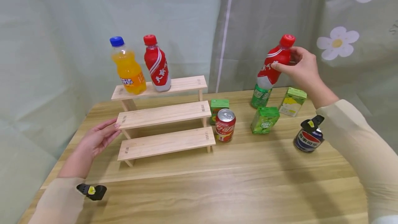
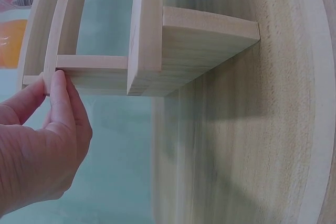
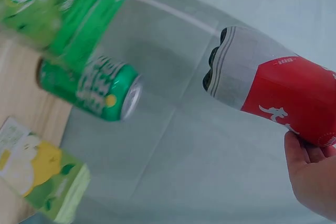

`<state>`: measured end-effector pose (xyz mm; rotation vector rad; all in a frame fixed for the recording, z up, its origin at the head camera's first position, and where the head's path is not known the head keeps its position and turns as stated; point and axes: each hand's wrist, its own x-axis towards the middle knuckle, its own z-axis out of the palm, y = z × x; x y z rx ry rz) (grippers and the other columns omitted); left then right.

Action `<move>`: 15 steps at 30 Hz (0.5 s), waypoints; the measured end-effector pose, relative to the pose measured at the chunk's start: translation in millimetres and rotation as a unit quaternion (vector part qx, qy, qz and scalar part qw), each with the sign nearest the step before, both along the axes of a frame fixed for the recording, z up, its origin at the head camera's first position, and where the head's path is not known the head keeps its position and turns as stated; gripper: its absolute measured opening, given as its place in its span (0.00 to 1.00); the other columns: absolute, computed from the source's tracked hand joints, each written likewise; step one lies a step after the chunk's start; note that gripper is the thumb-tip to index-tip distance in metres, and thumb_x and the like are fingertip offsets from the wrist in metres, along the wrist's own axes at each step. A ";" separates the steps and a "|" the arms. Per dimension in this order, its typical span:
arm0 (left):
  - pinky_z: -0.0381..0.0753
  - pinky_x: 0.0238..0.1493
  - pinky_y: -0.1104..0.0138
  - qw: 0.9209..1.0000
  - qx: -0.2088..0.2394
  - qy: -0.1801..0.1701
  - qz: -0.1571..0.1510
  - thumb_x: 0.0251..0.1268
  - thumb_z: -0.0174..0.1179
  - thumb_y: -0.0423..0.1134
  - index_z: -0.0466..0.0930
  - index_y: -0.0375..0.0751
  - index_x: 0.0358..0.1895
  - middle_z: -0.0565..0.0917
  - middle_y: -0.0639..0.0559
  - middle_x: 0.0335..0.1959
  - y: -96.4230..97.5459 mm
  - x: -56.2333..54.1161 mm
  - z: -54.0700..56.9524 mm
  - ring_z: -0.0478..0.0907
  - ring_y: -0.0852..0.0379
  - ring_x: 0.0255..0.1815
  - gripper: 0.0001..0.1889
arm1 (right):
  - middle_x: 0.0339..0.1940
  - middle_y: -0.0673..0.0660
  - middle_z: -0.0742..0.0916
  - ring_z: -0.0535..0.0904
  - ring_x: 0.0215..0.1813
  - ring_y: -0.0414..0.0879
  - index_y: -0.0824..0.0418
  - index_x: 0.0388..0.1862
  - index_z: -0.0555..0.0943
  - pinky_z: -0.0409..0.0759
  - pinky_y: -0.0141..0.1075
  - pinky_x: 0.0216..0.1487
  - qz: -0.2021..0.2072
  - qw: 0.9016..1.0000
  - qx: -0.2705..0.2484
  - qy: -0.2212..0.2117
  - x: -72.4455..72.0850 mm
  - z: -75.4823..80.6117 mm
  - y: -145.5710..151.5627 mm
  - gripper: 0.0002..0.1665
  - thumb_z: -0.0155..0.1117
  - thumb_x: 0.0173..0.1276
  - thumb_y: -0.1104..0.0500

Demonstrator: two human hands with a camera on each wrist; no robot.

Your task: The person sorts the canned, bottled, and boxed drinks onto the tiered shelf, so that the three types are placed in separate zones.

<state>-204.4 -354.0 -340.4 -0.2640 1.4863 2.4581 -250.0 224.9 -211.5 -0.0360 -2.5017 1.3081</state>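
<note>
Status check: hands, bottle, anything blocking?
Right hand grips red bottle, lifted above green can. Left hand open, fingertips on wooden step shelf. Middle and bottom shelf steps bare.

The left hand (image 1: pixel 96 139) lies low near the table's left edge, fingers straight and reaching forward, sleeve trailing back. The right hand (image 1: pixel 303 68) is raised above the table's far right corner, fingers and thumb curled in a grip, forearm angled up.
</note>
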 end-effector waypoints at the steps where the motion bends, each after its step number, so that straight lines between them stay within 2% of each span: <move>1: 0.87 0.39 0.71 1.000 0.001 0.000 0.000 0.65 0.54 0.24 0.88 0.47 0.34 0.86 0.50 0.31 0.1 -0.7 -0.1 0.86 0.58 0.33 0.16 | 0.63 0.58 0.77 0.75 0.55 0.45 0.58 0.69 0.66 0.80 0.32 0.59 0.005 1.000 -0.001 0.001 -1.2 2.2 -3.8 0.40 0.66 0.62 0.45; 6: 0.87 0.40 0.72 1.000 -0.004 -0.002 -0.003 0.65 0.54 0.24 0.88 0.48 0.34 0.86 0.50 0.31 0.6 -2.6 -2.3 0.86 0.58 0.33 0.16 | 0.63 0.59 0.76 0.74 0.57 0.48 0.58 0.69 0.66 0.79 0.39 0.62 0.025 1.000 -0.007 -0.001 -8.0 10.0 -24.8 0.39 0.67 0.62 0.47; 15: 0.87 0.40 0.72 1.000 -0.007 -0.004 -0.004 0.65 0.55 0.25 0.88 0.49 0.33 0.86 0.51 0.31 -0.4 -1.5 -0.3 0.86 0.58 0.33 0.15 | 0.66 0.57 0.75 0.72 0.63 0.51 0.56 0.71 0.63 0.78 0.43 0.64 0.069 0.997 -0.024 0.009 -16.5 21.7 -66.3 0.40 0.67 0.62 0.50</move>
